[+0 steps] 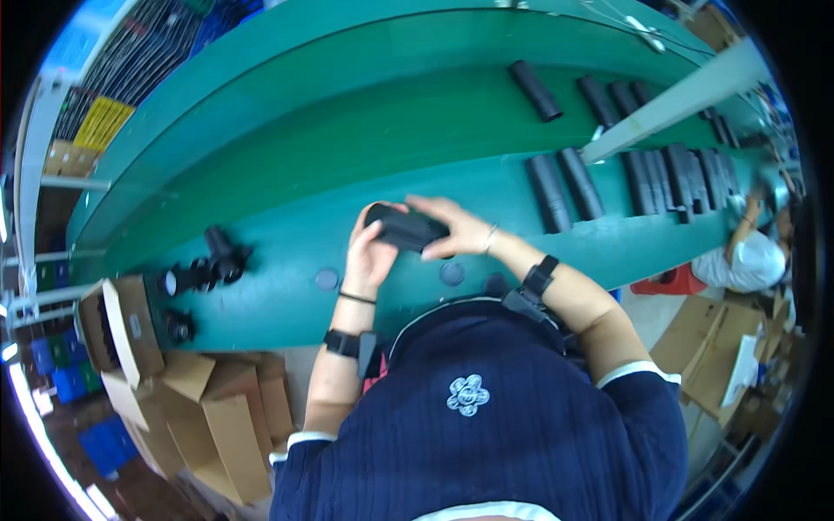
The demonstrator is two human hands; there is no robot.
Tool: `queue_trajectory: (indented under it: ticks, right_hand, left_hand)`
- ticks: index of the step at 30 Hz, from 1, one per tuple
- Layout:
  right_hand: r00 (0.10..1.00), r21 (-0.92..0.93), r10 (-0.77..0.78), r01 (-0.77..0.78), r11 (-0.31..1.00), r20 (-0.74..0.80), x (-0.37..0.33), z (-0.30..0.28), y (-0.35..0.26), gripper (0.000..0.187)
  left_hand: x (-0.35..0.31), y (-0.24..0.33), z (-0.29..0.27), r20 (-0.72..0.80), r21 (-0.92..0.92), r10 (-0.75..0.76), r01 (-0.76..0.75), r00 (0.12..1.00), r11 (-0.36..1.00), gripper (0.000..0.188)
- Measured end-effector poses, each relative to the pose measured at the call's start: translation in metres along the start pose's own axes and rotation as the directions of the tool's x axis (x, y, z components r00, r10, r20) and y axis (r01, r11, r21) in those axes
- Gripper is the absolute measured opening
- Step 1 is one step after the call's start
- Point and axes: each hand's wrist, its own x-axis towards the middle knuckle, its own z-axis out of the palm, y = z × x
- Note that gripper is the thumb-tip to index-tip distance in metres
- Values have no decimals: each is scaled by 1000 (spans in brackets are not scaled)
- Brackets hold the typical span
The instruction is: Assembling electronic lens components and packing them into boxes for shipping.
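Observation:
Between my hands, above the green workbench, is a short, thick black tube-like piece. The fingers of my left hand wrap round its left end. On its right end my right hand grips with bent fingers, slightly smeared by motion. A flat round black cap lies on the bench just left of my left wrist. Another round cap rests below my right hand, and a further dark round piece sits close to my right forearm.
Several black tubes lie in rows to the right, some behind a pale post. Black cylindrical assemblies stand at the left. Open cardboard boxes are on the near left. Another person sits at the far right.

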Motion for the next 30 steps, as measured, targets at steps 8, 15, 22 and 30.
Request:
queue_trajectory:
  ticks: [8,15,22,30]
  right_hand:
    - [783,-77,493,-558,826,-378,38,-87,63,80]
    - [480,-233,660,-872,430,-578,59,-135,152,74]
    - [504,-611,715,-780,136,-484,-48,-133,82,79]
    - [723,-334,650,-688,644,-235,-88,-95,-11,110]
  left_hand:
    - [5,-19,-30,-471,177,-152,262,869,949,47]
    - [-14,-22,-24,-558,201,-209,375,803,905,25]
    - [-10,-20,-39,-551,195,-215,375,806,906,21]
    - [24,-58,2,-270,346,-371,449,889,824,29]
